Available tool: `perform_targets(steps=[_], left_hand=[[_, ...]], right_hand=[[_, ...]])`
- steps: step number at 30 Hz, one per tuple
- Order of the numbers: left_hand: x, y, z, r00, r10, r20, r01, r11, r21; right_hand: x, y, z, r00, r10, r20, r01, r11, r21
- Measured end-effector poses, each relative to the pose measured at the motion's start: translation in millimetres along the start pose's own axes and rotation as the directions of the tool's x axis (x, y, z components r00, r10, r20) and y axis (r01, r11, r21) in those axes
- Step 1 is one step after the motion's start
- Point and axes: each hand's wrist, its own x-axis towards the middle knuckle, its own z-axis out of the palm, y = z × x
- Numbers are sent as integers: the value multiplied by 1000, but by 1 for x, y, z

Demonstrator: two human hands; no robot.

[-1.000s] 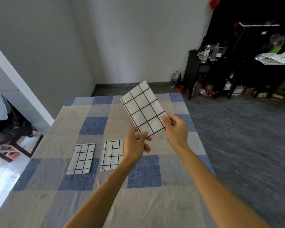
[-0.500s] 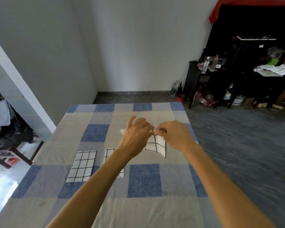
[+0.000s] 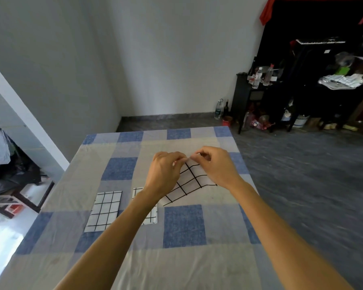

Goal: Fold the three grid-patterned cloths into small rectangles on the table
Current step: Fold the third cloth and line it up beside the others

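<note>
Hands (image 3: 166,170) (image 3: 216,166) pinch grid cloth (image 3: 189,183) above table (image 3: 184,268).

Home rm: checked-cloth table (image 3: 184,227), keyboard (image 3: 321,41), bottles (image 3: 258,77) on black shelf (image 3: 245,97).

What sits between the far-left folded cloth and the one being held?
Another folded grid cloth, partly hidden by the left forearm; the head view shows it.

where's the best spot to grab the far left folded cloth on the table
Likely pinch the near short edge of the far-left cloth, coming from the person's side: it lies flat on the table, long axis pointing away, that edge unobstructed. The left hand and right hand pinch the third cloth.
</note>
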Motion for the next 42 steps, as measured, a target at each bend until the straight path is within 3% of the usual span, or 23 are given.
perform_targets(steps=[5, 14, 17, 20, 23, 27, 31, 38, 42], left_hand=[[-10, -15, 1, 1000, -30, -5, 30, 999, 20], [-37, -38, 3, 997, 42, -62, -32, 988, 153], [-59, -64, 4, 983, -137, -120, 159, 966, 205], [-69, -68, 2, 919, -312, -243, 348, 929, 123], [-45, -34, 12, 958, -67, -277, 100, 989, 105], [-10, 1, 23, 981, 138, -136, -130, 990, 62], [-12, -4, 28, 987, 117, -112, -116, 993, 18], [-36, -30, 27, 995, -22, -98, 19, 999, -33], [-55, -47, 23, 992, -69, -101, 70, 997, 10]], right_hand=[[3, 7, -4, 997, -1, -76, -3, 999, -47], [2, 15, -14, 995, -12, -98, -1, 991, -135], [2, 15, -31, 975, -52, -216, 12, 983, -182], [6, 12, -40, 983, -105, -149, 48, 938, -342], [6, 6, -23, 997, -76, -27, 63, 946, -318], [3, 3, -3, 993, -90, 80, 107, 964, -243], [-2, 3, -7, 993, -97, 65, 106, 981, -164], [-2, 9, -18, 997, -80, -11, 76, 977, -202], [0, 3, -23, 994, -109, 15, 109, 963, -248]])
